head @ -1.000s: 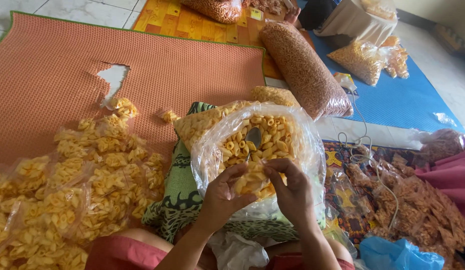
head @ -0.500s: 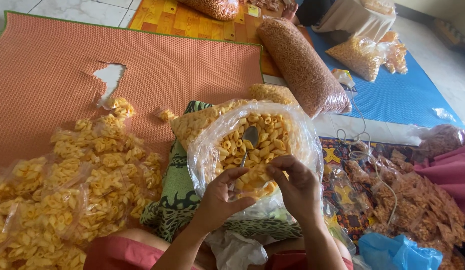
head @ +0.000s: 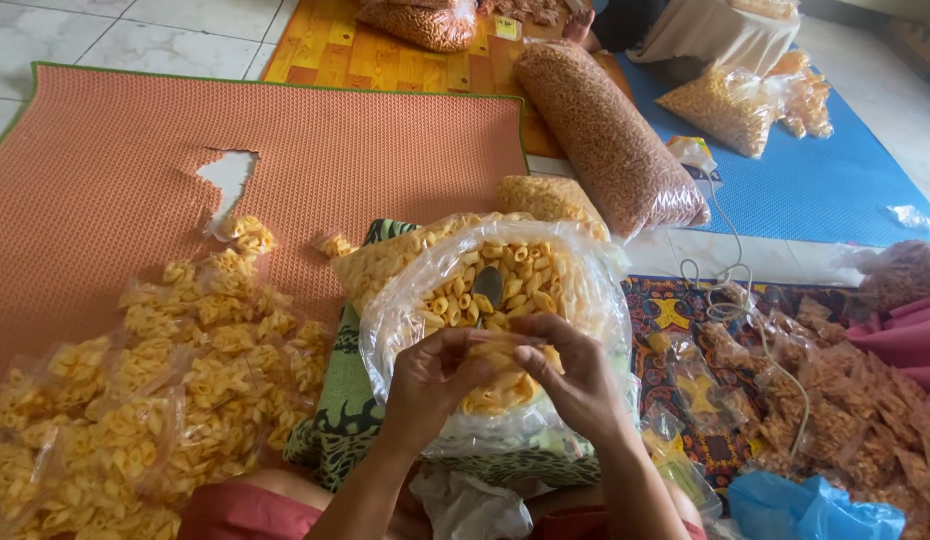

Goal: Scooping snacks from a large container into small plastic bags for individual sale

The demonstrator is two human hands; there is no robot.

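My left hand and my right hand together pinch the top of a small clear packet of yellow curled snacks, held over my lap. Just behind it stands a large open plastic bag of the same yellow snacks with a metal spoon stuck in it. At the left a heap of filled small snack packets lies on the orange mat.
A long bag of brown snacks lies behind the open bag. Small packets of reddish snacks cover the right side, with a white cord over them. A blue plastic bag sits lower right. Another person's covered knees show at the top.
My fingertips have drawn closer together at the top of the small packet. The view has tilted slightly, so everything sits a little lower in frame.
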